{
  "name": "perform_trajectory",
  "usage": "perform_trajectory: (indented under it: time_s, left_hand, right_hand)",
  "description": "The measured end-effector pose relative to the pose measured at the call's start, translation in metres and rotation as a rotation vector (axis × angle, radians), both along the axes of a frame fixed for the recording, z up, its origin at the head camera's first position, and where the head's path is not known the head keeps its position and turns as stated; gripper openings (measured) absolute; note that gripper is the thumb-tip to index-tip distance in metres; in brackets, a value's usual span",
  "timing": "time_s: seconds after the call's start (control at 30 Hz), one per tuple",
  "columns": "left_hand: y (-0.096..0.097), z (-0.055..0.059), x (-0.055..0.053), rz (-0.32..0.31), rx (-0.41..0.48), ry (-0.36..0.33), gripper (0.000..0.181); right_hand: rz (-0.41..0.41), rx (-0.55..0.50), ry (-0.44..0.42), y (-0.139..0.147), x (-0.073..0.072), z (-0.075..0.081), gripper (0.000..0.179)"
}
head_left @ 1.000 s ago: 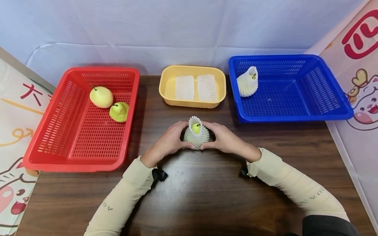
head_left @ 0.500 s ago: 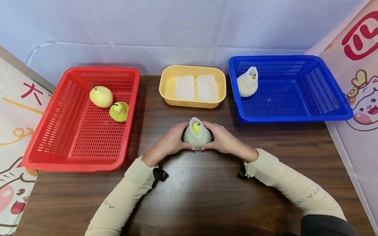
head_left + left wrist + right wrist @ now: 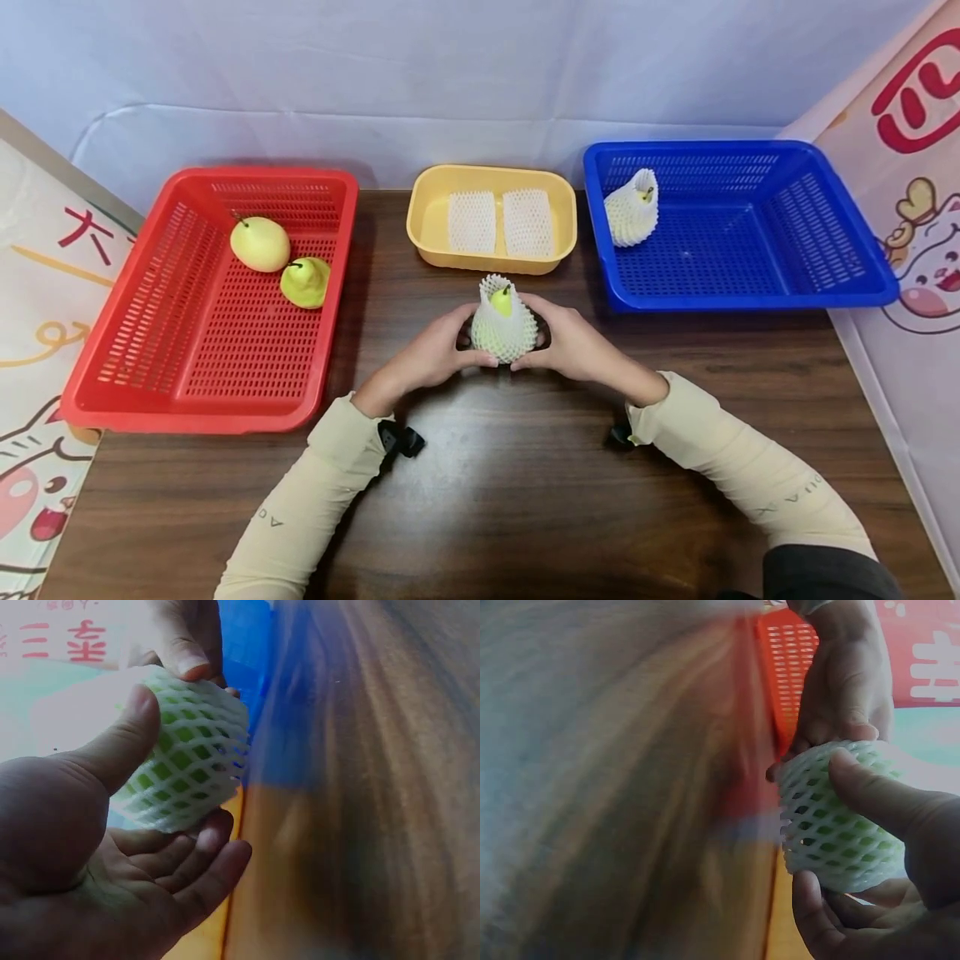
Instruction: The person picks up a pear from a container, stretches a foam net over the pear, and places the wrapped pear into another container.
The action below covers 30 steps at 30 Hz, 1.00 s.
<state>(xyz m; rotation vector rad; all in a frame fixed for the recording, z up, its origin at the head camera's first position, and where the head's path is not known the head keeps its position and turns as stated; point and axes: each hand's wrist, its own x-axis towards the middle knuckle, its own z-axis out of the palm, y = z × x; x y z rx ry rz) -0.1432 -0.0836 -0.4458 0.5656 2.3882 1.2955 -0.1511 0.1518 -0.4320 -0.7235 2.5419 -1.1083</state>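
Note:
Between my two hands is a green-yellow pear [image 3: 504,329] in a white foam net sleeve [image 3: 191,761], its stem end showing through the sleeve's open top. My left hand [image 3: 435,348] grips it from the left, thumb on the near side and fingers round the far side. From the right, my right hand [image 3: 573,340] holds it the same way. In the right wrist view the right thumb [image 3: 874,787] presses on the netting. The hands hold the pear over the table's middle, just in front of the yellow tray [image 3: 491,262].
Two flat foam net sleeves [image 3: 472,222] lie in the yellow tray. A red basket [image 3: 341,275] at left holds a round pear [image 3: 260,244] and a bumpy pear [image 3: 305,283]. In the blue basket [image 3: 750,302] at right sits another sleeved pear [image 3: 632,212].
Both hands have raised the sleeved pear slightly and moved it away from me, toward the yellow tray. The baskets and their contents stay as they were.

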Motion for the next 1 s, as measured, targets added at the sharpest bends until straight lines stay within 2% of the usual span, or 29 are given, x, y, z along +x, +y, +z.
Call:
perform_trajectory:
  time_s: [0.27,0.37,0.5,0.7,0.83,1.0]
  left_hand:
    - [-0.002,0.011,0.001,0.001,0.086,0.001,0.074]
    - [-0.002,0.013,0.000,0.001,0.173,0.009,0.079]
    - [-0.002,0.013,-0.002,0.011,0.313,0.012,0.084]
    - [-0.002,0.013,-0.003,0.035,0.420,-0.057,0.068]
    - [-0.002,0.016,-0.003,0.063,0.466,-0.101,0.064]
    - [-0.002,0.019,-0.003,0.082,0.482,-0.108,0.062]
  right_hand:
    - [0.017,-0.036,-0.001,0.004,-0.002,0.012,0.088]
    - [0.024,-0.068,-0.002,0.007,-0.004,0.013,0.083]
    - [0.017,-0.154,-0.064,0.009,-0.005,0.012,0.077]
    - [0.010,-0.395,-0.209,0.010,-0.005,0.012,0.078]
    - [-0.007,-0.487,-0.226,0.010,-0.004,0.012,0.068]
    - [-0.049,-0.524,-0.218,0.005,-0.002,0.009,0.070]
